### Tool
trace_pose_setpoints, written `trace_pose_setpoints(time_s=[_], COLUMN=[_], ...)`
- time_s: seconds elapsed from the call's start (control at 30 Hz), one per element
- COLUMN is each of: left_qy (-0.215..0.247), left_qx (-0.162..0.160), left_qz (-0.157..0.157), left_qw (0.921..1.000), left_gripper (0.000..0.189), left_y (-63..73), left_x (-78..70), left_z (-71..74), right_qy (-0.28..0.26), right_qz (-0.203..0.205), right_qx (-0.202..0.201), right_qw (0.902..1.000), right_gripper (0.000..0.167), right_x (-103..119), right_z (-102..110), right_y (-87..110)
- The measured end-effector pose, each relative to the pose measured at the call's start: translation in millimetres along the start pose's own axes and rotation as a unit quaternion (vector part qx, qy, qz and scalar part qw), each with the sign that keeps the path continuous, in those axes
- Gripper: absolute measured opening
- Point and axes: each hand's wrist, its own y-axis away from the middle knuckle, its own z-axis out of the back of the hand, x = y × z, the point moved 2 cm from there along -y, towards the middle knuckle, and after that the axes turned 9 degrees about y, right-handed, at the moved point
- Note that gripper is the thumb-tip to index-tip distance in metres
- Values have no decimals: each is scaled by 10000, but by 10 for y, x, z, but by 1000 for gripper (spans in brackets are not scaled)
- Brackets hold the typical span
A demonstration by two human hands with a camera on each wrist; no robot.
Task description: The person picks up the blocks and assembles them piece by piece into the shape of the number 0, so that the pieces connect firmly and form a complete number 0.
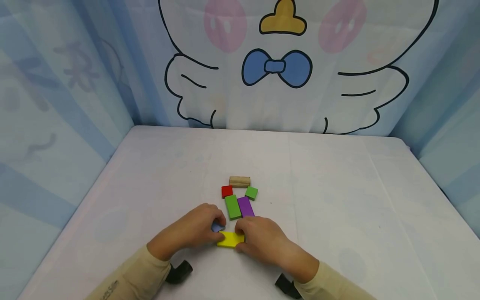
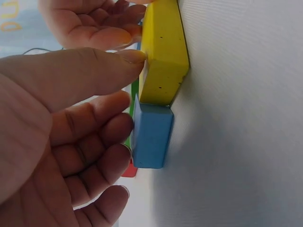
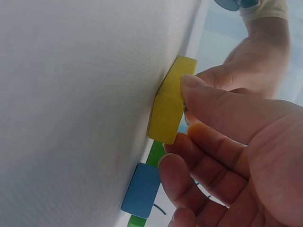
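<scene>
A yellow block (image 1: 230, 240) lies flat on the table between the two hands. My left hand (image 1: 196, 229) has its thumb on the left end of this block, and its curled fingers lie against a blue block (image 2: 153, 137) beside that end. From the other side, my right hand (image 1: 264, 239) pinches the yellow block's right end between thumb and fingers. Close to the right fingertips is another blue block (image 3: 141, 190), which the hand hides in the head view. Just beyond, a green block (image 1: 233, 207) and a purple block (image 1: 245, 206) lie side by side.
Farther off lie a red block (image 1: 226, 191), a small green block (image 1: 251, 193) and a wooden piece (image 1: 240, 181) across the top. A white cloth covers the table (image 1: 337, 187). Printed curtains (image 1: 277, 104) hang at its back and sides.
</scene>
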Motion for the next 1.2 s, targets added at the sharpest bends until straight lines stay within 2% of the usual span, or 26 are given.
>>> trace_pose_setpoints(time_s=[0.27,0.47,0.6,0.83,0.97,1.1,1.2], left_qy=[-143,-162,-121,-125,-193,-289,-333], left_qx=[14,93,128,221,220,155,124], left_qz=[151,382,387,410,362,304,280], left_qw=[9998,9991,9991,9988,9989,9990,9990], left_gripper=[24,23,23,23,23,24,24], left_y=[-12,-37,-37,-23,-15,-14,-14], left_x=[-36,-37,-29,-35,-47,-66,-76], left_z=[-4,-23,-32,-31,-22,-1,10], right_qy=[-78,93,168,75,109,-150,-479], right_qz=[-74,-189,-239,-184,-156,-215,-371], right_qx=[0,163,258,162,299,470,436], right_qw=[9999,9996,9992,9997,9994,9985,9972], right_gripper=[27,28,28,29,31,36,37], right_x=[-2,35,56,48,2,-80,-154], right_z=[-16,-24,-21,-29,-3,62,121], right_y=[-1,-22,-20,-7,4,28,39])
